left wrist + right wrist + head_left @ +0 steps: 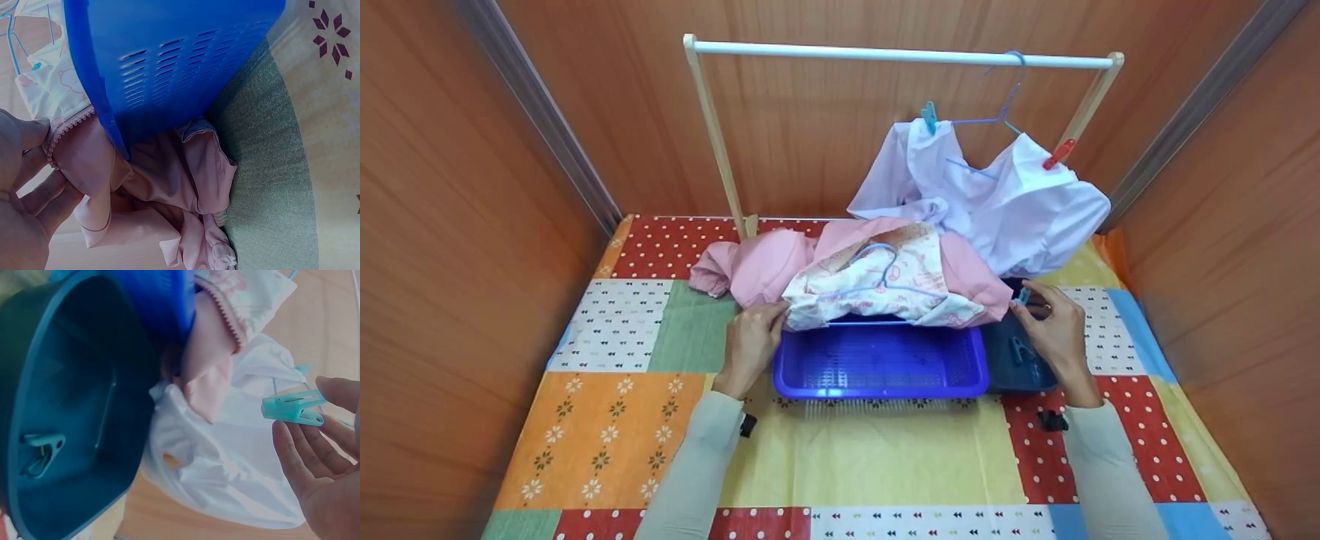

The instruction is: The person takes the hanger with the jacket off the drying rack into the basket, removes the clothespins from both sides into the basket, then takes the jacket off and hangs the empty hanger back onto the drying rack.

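A pink garment (772, 262) with a pale printed lining lies draped over the back of a blue-purple basket (877, 392). A light blue hanger (883, 283) rests on its lining. My left hand (751, 343) pinches the garment's left edge, by a toothed trim (70, 128) in the left wrist view. At the garment's right end, my right hand (1057, 326) holds a teal clothespin (289, 406) between thumb and fingers. Below that hand stands a dark teal bin (34, 354) with another clothespin (44, 450) inside.
Behind, a white rail (847, 51) on wooden posts bears a white shirt (1005, 202) on a hanger, with a teal clothespin (930, 118) and a red clothespin (1059, 154) on its shoulders. Wooden panels (450, 225) enclose the patchwork cloth (885, 465) on three sides.
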Demonstrator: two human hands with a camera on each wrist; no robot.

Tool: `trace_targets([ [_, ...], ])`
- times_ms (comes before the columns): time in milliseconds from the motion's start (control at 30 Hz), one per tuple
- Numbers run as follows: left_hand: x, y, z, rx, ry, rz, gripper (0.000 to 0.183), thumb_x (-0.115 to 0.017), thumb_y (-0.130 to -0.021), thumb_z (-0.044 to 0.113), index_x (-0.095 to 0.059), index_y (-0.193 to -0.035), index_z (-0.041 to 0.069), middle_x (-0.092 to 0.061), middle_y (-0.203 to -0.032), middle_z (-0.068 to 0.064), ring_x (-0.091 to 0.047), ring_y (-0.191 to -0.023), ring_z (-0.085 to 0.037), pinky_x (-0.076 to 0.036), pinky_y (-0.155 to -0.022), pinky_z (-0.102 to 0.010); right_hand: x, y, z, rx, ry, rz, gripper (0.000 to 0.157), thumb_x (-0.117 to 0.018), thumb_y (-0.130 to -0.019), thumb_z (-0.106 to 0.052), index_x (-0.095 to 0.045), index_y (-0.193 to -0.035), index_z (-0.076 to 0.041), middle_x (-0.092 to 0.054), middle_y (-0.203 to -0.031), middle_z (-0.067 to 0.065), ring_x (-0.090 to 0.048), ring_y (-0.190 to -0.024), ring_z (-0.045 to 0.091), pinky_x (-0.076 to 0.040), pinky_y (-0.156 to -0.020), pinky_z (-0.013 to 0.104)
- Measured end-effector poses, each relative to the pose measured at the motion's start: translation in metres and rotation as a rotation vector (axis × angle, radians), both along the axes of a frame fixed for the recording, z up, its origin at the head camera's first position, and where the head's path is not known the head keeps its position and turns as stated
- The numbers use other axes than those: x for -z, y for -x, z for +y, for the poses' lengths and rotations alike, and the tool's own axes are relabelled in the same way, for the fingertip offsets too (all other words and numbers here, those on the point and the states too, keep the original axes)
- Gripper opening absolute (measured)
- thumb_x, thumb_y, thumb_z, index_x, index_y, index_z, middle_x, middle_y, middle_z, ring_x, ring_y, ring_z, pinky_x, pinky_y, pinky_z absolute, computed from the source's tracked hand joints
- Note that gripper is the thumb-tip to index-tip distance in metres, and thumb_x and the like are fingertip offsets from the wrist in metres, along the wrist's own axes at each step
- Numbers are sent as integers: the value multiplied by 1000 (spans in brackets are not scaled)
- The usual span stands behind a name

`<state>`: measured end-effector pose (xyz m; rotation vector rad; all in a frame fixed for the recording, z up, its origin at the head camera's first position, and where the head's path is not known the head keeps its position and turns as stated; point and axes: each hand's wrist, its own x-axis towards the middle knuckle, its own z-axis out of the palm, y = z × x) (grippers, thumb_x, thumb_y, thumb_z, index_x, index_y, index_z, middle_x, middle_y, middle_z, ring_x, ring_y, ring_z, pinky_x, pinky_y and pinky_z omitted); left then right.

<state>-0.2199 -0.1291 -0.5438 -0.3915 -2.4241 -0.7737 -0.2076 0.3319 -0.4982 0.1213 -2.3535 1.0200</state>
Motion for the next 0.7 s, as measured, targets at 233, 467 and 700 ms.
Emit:
trace_targets([
  [233,0,0,0,5,0,-5,16,-71,-88,11,-78,-103,11,-77,-97,-6,-74,-90,-27,-57,-73,-45,7,3,9,28,1,-47,37,-79,-80,-5,-70,-115,2,-70,-110,22,-71,-91,37,-41,-70,-5],
  [467,-1,-1,0,3,0,-3,15,-70,-89,12,-78,-102,12,-77,-97,-5,-74,-90,-25,-57,-75,-45,15,7,17,72,-20,-97,37,-79,-81,-9,-70,-115,1,-70,-109,21,-71,-92,38,-58,-73,32],
  [700,-1,-1,-1,8,2,-1,16,-71,-88,11,-78,-103,12,-77,-97,-6,-74,-90,-25,-57,-75,-45,29,10,27,112,-46,-175,39,-79,-81,-10,-69,-117,1,-69,-110,22,-71,-93,37,-56,-70,16],
])
